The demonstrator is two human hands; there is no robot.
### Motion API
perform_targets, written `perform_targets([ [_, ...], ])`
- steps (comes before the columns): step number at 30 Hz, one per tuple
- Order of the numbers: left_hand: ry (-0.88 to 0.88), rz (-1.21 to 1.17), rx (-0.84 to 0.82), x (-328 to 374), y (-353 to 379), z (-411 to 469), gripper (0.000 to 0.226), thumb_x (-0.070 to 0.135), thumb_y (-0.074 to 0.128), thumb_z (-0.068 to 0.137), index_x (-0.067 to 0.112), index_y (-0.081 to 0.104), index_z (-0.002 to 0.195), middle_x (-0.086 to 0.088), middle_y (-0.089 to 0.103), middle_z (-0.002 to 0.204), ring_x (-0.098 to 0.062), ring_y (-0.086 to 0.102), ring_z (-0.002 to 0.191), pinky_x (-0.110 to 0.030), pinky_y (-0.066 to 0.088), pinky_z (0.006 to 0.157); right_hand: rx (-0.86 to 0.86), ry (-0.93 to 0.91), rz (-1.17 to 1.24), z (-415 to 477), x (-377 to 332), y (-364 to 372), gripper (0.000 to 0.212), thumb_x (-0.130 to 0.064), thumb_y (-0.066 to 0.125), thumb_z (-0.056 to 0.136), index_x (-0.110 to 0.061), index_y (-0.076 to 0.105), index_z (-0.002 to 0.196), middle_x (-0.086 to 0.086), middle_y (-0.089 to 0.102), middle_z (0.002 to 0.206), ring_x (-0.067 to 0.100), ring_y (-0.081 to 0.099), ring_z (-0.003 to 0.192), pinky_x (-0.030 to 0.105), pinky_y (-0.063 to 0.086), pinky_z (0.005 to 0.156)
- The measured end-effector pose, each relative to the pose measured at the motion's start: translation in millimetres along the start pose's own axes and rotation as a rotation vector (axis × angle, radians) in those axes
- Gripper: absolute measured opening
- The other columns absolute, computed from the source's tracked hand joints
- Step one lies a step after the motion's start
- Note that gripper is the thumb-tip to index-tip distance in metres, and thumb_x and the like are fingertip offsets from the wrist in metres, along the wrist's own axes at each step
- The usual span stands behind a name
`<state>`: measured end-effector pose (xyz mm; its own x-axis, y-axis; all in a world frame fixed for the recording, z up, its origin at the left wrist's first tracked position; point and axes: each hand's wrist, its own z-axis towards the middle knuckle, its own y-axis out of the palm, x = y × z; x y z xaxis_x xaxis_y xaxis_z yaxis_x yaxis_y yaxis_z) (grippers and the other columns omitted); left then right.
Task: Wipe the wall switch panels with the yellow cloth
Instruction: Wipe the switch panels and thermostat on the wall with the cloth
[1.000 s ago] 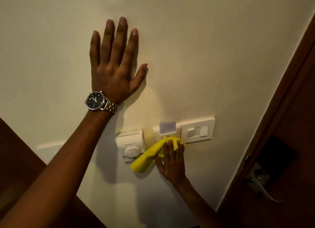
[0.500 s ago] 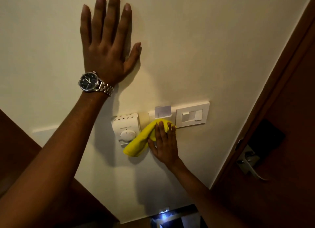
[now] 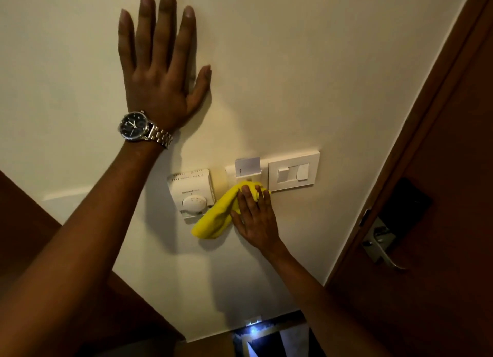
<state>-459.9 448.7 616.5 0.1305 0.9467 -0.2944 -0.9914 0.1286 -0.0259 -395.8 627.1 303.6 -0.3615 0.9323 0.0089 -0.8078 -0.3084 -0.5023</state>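
Observation:
My right hand (image 3: 254, 218) presses the yellow cloth (image 3: 217, 216) flat against the cream wall, just under the white key-card holder (image 3: 246, 168) with a card in its slot. The cloth's loose end hangs down to the left, over the lower right corner of the white thermostat (image 3: 190, 191). To the right of the card holder sits the white switch panel (image 3: 293, 172), uncovered. My left hand (image 3: 160, 71), with a wristwatch (image 3: 133, 126) on it, lies flat and spread on the wall above the thermostat, holding nothing.
A dark wooden door (image 3: 440, 196) with a metal lever handle (image 3: 384, 247) and black lock plate fills the right side. Dark wood furniture (image 3: 24, 223) is at lower left. A small light (image 3: 253, 326) glows at the wall's bottom edge.
The view has tilted down, so the panels and both hands sit higher in frame. My right hand stays on the cloth below the card holder; my left hand stays flat on the wall.

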Motion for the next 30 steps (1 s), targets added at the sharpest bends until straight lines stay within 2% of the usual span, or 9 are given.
perform_targets([
  [4,0.020,-0.017,-0.002,0.6,-1.0,-0.9,0.066,0.052,0.047,0.107,0.010,0.044,0.158,-0.023,0.043,0.159,-0.046,0.040,0.147,-0.060,0.030,0.122,-0.049,-0.117,-0.069,-8.4,13.7,-2.6,0.079,-0.041,0.048,0.102,-0.009,0.004,0.159,0.009,-0.008,0.168,0.033,-0.002,0.155,0.049,0.012,0.124],
  [9,0.014,-0.002,0.016,-3.0,5.8,-1.5,0.067,0.054,0.045,0.107,0.013,0.040,0.160,-0.021,0.042,0.160,-0.044,0.038,0.148,-0.058,0.027,0.123,0.011,0.012,0.026,19.2,-2.2,1.1,0.073,-0.043,0.046,0.103,-0.010,0.012,0.159,0.007,0.005,0.168,0.032,0.008,0.155,0.048,0.009,0.127],
  [14,0.028,-0.008,0.018,-1.3,2.0,-1.0,0.066,0.051,0.049,0.106,0.010,0.045,0.157,-0.022,0.044,0.158,-0.044,0.040,0.147,-0.058,0.028,0.123,-0.086,-0.035,-0.004,-21.7,10.9,0.3,0.070,-0.040,0.037,0.106,-0.010,0.002,0.159,0.008,-0.009,0.168,0.030,-0.001,0.155,0.051,0.013,0.123],
  [16,0.021,-0.003,0.022,-1.3,1.9,0.5,0.066,0.053,0.048,0.106,0.010,0.046,0.157,-0.023,0.045,0.158,-0.044,0.040,0.146,-0.057,0.028,0.123,-0.063,0.069,0.054,-13.3,7.8,2.2,0.069,-0.042,0.033,0.107,-0.011,0.000,0.159,0.007,-0.009,0.168,0.030,-0.001,0.155,0.051,0.011,0.124],
  [18,0.023,0.000,0.016,-1.9,3.0,0.4,0.067,0.054,0.045,0.106,0.010,0.045,0.157,-0.023,0.045,0.157,-0.043,0.039,0.146,-0.056,0.027,0.123,-0.014,0.310,0.155,-1.7,-7.9,3.8,0.069,-0.044,0.030,0.108,-0.012,-0.002,0.159,0.006,-0.008,0.168,0.034,0.001,0.155,0.054,0.016,0.123],
  [20,0.025,0.008,0.004,-1.4,3.0,2.7,0.067,0.055,0.044,0.107,0.010,0.045,0.157,-0.023,0.045,0.157,-0.043,0.039,0.146,-0.056,0.027,0.123,0.012,0.428,0.216,2.1,-25.7,7.3,0.073,-0.048,0.031,0.107,-0.011,-0.004,0.159,0.007,-0.009,0.168,0.036,0.002,0.154,0.057,0.022,0.120],
  [23,0.023,-0.005,-0.007,-0.6,-1.5,1.5,0.066,0.053,0.047,0.106,0.009,0.046,0.156,-0.023,0.044,0.158,-0.044,0.040,0.147,-0.057,0.028,0.123,-0.036,0.366,0.254,-17.4,-41.4,11.4,0.077,-0.054,0.030,0.105,-0.013,-0.007,0.159,0.004,-0.012,0.168,0.030,-0.005,0.155,0.061,0.030,0.116],
  [25,0.019,0.009,-0.004,-0.1,-2.6,0.3,0.066,0.052,0.049,0.106,0.009,0.047,0.156,-0.022,0.043,0.159,-0.044,0.040,0.148,-0.058,0.028,0.123,-0.040,0.339,0.214,-20.6,-38.1,14.6,0.075,-0.052,0.028,0.106,-0.011,-0.008,0.159,0.006,-0.013,0.168,0.028,-0.009,0.155,0.060,0.027,0.118],
  [30,0.018,0.004,0.013,-1.1,1.8,1.0,0.066,0.053,0.046,0.106,0.010,0.047,0.156,-0.022,0.046,0.157,-0.043,0.040,0.146,-0.056,0.027,0.123,-0.062,0.498,0.247,-11.7,-46.5,16.0,0.071,-0.048,0.023,0.108,-0.009,-0.009,0.158,0.010,-0.013,0.167,0.035,-0.003,0.154,0.057,0.021,0.120],
])
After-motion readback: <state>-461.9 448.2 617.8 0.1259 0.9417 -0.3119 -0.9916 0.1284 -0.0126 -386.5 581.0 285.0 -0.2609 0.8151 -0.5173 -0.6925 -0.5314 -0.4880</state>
